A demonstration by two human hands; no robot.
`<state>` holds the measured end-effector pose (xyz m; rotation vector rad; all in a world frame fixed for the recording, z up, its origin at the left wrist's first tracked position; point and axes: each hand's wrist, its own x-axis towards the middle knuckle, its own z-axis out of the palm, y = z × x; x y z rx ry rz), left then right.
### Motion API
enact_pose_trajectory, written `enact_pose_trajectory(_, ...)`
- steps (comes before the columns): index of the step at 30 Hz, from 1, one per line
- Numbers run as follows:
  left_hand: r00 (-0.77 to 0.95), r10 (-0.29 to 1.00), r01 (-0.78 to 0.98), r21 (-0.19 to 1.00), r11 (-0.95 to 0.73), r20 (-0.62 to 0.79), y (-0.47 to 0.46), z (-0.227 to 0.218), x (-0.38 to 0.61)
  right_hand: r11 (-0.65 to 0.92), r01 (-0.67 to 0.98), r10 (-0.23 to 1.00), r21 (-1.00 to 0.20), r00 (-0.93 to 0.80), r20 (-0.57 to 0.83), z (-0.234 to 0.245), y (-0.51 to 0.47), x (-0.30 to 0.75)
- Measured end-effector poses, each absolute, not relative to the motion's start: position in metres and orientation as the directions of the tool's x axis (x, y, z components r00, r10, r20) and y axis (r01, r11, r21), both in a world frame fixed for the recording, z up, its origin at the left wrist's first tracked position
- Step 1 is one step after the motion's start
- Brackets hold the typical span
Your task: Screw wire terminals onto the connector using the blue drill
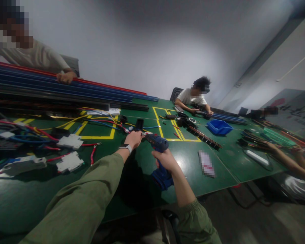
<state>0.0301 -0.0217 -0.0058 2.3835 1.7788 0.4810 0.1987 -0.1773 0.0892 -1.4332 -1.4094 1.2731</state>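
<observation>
- Blue cordless power drill: held above the near-centre of the green work table, its nose pointing left and far toward a small black block; battery base hangs low, near the table edge.
- Right hand: closed around the drill's pistol grip, wrist bent upward, forearm bare and rising from the near edge; an olive sleeve is rolled at the elbow.
- Left hand: fingers curled down at the drill's nose, just beside the chuck tip; whether it pinches a small part cannot be told. Arm stretched far forward in a long olive sleeve, with a pale-faced wristwatch on the wrist.
- Left of the hands: white plastic circuit breakers with red and blue wires lying on the table, well apart from the drill.
- Far left: long red, blue and black rails stacked along the table, another person's hand resting on them.
- Far right: a blue plastic bin near a seated person in a white shirt.
- Right edge: a third person's bare forearms reach over the table.
</observation>
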Motion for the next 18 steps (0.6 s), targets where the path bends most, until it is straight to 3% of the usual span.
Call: enact_pose_trajectory(18,0.252,0.957,0.915,0.285,-0.285,0.146,-0.028,0.007,0.032,-0.141,0.256,0.981,-0.956,-0.091,-0.169,0.094,-0.18,0.198)
